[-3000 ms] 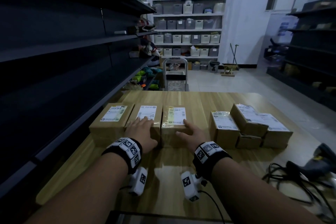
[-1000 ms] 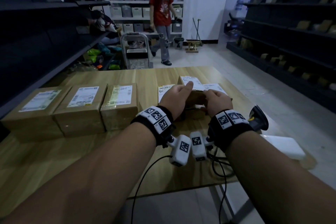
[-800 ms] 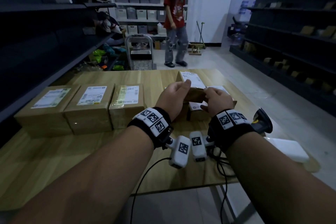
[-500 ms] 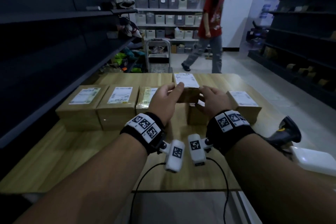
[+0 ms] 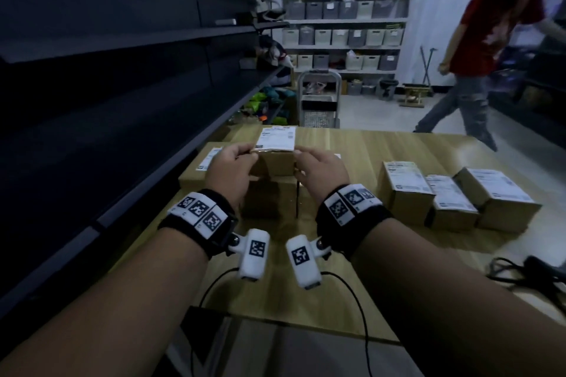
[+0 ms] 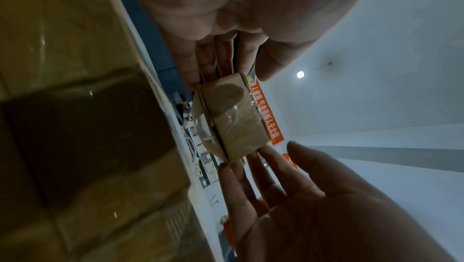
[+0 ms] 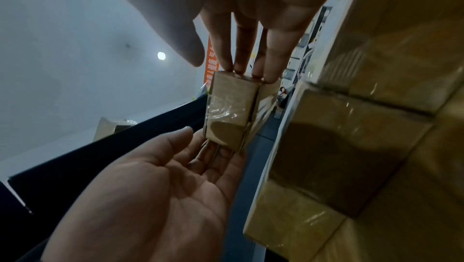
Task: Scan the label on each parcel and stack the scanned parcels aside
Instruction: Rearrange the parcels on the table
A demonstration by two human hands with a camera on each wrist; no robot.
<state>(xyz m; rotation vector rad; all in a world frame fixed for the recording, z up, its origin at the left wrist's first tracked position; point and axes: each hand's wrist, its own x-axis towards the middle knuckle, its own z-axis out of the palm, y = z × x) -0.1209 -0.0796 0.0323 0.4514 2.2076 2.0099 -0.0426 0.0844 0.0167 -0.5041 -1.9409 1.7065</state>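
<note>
A small brown parcel (image 5: 277, 139) with a white label on top hangs in the air between my two hands. My left hand (image 5: 249, 156) pinches its left end and my right hand (image 5: 298, 159) grips its right end. It hovers over a row of larger labelled parcels (image 5: 199, 174) at the table's left, which my hands partly hide. The left wrist view shows the taped parcel (image 6: 233, 123) with my left hand (image 6: 236, 71) above it and right hand (image 6: 276, 187) below. In the right wrist view my right hand (image 7: 220, 65) touches the parcel (image 7: 228, 111) end-on.
Three more labelled parcels (image 5: 450, 202) sit grouped on the wooden table (image 5: 352, 150) at right. A black cable (image 5: 520, 272) lies at the table's right edge. Dark shelving (image 5: 122, 86) runs along the left. A person in a red top (image 5: 477, 55) walks past behind the table, by a cart (image 5: 318, 101).
My hands left the row at left, took a small parcel off the right-hand group and carried it left and up over the row. The person behind has walked to the right.
</note>
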